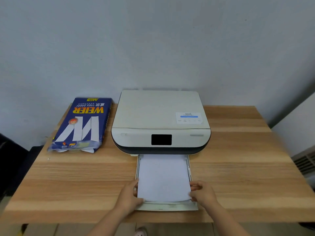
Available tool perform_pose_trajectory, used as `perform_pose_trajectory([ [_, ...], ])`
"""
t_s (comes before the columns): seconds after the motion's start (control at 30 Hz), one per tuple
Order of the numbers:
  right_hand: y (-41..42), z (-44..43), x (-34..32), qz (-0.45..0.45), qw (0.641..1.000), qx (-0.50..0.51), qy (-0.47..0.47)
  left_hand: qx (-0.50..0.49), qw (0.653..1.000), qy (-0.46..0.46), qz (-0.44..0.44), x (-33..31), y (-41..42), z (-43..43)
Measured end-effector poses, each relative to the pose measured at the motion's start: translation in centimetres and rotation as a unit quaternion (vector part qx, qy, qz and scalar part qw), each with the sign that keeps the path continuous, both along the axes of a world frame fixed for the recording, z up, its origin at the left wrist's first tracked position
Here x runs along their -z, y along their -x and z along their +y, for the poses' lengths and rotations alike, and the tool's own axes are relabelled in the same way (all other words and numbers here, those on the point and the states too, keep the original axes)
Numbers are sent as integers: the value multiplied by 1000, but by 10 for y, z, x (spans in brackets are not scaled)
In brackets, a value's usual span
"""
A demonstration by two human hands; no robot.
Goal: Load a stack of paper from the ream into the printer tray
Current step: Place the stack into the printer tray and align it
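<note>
Head view: we hold a stack of paper in the pulled-out printer tray.

Our left hand (130, 195) grips the stack of paper (163, 178) at its near left corner, our right hand (202, 193) pinches its near right edge. The stack lies inside the tray (166, 207), which juts from the front of the printer (160, 120) on the wooden table (76, 181). The blue ream (81, 124), torn open at its near end, lies just left of the printer.

table (68, 184): matt wood grain | printer (160, 114): smooth plastic | ream (81, 123): glossy wrapper (creased)
</note>
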State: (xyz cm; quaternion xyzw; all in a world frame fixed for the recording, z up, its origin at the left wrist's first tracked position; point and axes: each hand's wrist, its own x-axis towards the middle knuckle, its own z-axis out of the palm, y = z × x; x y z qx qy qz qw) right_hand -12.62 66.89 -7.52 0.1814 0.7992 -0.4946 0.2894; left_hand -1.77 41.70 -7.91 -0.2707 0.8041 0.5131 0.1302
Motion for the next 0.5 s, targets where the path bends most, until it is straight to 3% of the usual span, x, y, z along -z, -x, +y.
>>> perform_pose_trajectory([
  [0.17,-3,-1,3,31,998,-29,-35,28,996,82,2,-3,-6,-1],
  [0.5,-10,-3,7,102,985,-103,-98,71,986,152,-3,-2,-6,-1],
])
